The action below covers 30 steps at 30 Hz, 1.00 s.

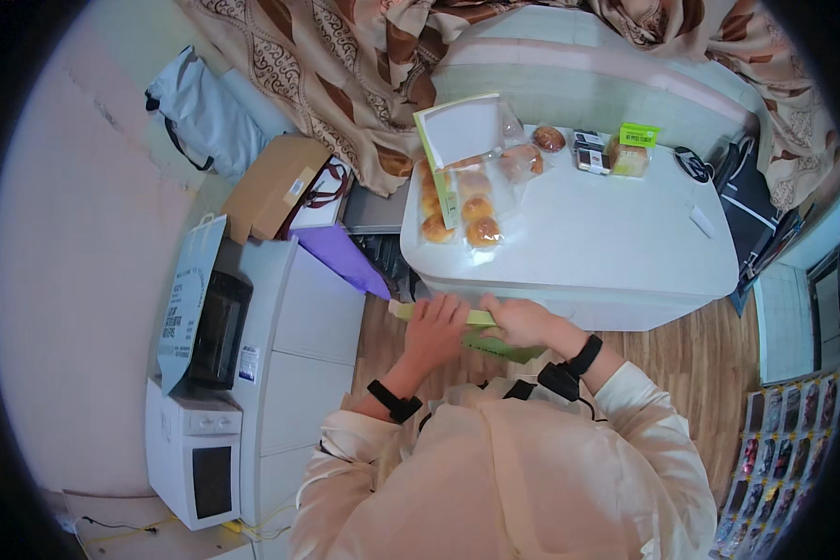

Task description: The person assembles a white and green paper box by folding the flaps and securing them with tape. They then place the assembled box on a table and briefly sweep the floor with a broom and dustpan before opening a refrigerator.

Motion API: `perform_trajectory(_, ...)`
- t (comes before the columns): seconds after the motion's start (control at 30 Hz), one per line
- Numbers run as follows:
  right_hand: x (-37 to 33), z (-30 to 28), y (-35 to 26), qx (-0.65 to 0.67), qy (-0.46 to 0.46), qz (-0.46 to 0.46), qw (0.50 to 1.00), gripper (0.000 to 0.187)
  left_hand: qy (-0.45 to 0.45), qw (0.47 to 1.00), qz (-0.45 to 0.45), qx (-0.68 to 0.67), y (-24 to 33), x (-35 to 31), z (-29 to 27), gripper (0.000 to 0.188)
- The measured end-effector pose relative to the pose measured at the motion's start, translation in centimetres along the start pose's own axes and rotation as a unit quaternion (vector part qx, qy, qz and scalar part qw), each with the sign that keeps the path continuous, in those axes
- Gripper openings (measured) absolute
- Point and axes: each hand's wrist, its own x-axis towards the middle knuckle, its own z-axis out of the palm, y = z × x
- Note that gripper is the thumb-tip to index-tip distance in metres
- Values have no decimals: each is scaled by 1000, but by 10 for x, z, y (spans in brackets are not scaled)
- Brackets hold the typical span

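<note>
My left hand (431, 329) and my right hand (525, 324) are both closed on a flat light-green cardboard piece (481, 318), held in front of my body near the table's front edge. Its pale end sticks out past my left fingers. Below my right hand hangs a darker green flap (504, 349); whether it belongs to the same piece, I cannot tell. My palms and thumbs partly hide it. On the white table (588, 252) beyond lie several round golden buns (483, 232) in clear wrapping, with an open white box with green edges (462, 133) leaning over them.
Farther right on the table are a brown bun (549, 139), dark-and-white packets (592, 154) and bread in a green-topped bag (631, 149). At left stand a cardboard box (275, 187), a purple bag (341, 259) and a white microwave (194, 462). A black bag (749, 210) rests at the table's right.
</note>
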Motion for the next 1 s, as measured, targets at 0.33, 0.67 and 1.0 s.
perform_trajectory(0.33, 2, -4, 15, -67, 193, -185, 961, 29, -119, 991, -29, -61, -3, -1, 5, 20)
perform_trajectory(0.67, -22, -33, 5, 28, 145, -56, 988, 43, 115, 967, -180, -137, -13, -5, -79, 40)
perform_trajectory(1.0, -17, -51, -38, 210, 106, -87, 968, 48, 146, 959, -228, -80, -9, -12, -56, 42)
